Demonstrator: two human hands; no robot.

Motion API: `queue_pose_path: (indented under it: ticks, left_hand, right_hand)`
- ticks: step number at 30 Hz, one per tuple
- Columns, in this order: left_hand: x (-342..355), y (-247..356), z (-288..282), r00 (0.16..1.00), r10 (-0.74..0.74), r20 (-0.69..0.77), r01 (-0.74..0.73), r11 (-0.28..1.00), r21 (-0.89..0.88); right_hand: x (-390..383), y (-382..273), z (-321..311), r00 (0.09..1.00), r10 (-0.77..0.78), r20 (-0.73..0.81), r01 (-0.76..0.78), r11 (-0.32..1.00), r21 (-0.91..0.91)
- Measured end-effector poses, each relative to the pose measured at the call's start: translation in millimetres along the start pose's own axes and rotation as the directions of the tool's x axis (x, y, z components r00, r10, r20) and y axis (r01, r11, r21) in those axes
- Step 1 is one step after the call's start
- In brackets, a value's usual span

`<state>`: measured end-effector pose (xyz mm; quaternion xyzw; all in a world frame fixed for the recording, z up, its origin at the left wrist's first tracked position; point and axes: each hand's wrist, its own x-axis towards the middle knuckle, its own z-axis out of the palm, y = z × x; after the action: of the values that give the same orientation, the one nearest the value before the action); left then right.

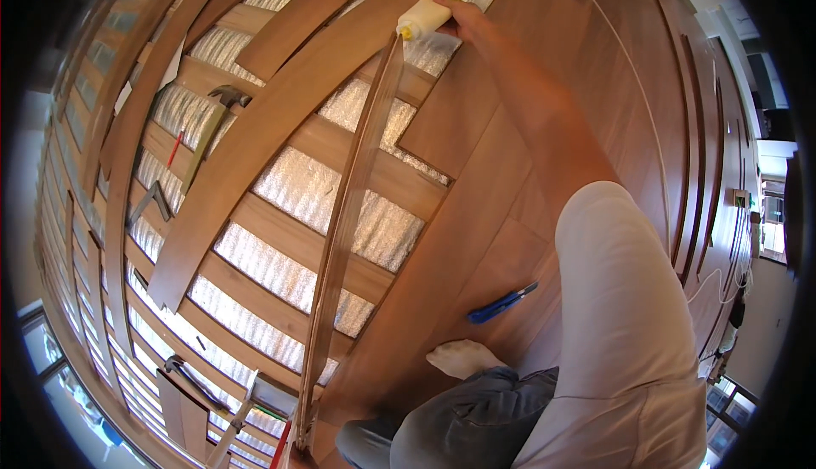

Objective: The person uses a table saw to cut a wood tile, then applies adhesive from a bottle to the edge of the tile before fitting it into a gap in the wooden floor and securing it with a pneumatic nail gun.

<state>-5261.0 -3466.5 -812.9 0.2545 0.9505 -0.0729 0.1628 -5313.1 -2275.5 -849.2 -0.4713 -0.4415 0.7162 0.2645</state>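
My right hand [461,19] is closed around a white glue bottle [432,10], tilted so its yellow nozzle points down. The nozzle is at the far end of a long wooden floorboard [350,197], which is tipped up on its edge and runs back toward me. At the lower rim, the board's near end is in my left hand [301,455], of which only a small part shows. Beneath the board lie wooden battens [268,227] with silvery foil insulation [302,184] between them.
Laid flooring [510,189] borders the battens on the right, with a blue utility knife [503,302] near my foot. Loose planks [229,184] cross the battens. A claw hammer [208,133], a red pencil [176,149] and an angled metal tool [151,203] lie left. Another hammer [195,380] is nearer.
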Motion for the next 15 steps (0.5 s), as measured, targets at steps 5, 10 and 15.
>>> queue_pose_path:
  ticks: [5, 10, 15]
  left_hand:
    - [7, 0, -9, 0.992, -0.042, 0.119, 0.046, 0.999, -0.024]
    - [5, -4, -2, 1.0, 0.0, -0.014, -0.001, 0.999, -0.05]
    - [14, 26, -17, 0.999, -0.038, -0.009, 0.037, 0.99, -0.138]
  right_hand:
    - [4, 25, -6, 0.995, -0.026, -0.095, 0.016, 0.994, -0.111]
    - [-5, 32, -7, 0.988, -0.071, -0.135, 0.041, 0.975, -0.217]
    - [-10, 24, -19, 0.991, -0.054, -0.122, 0.025, 0.974, -0.227]
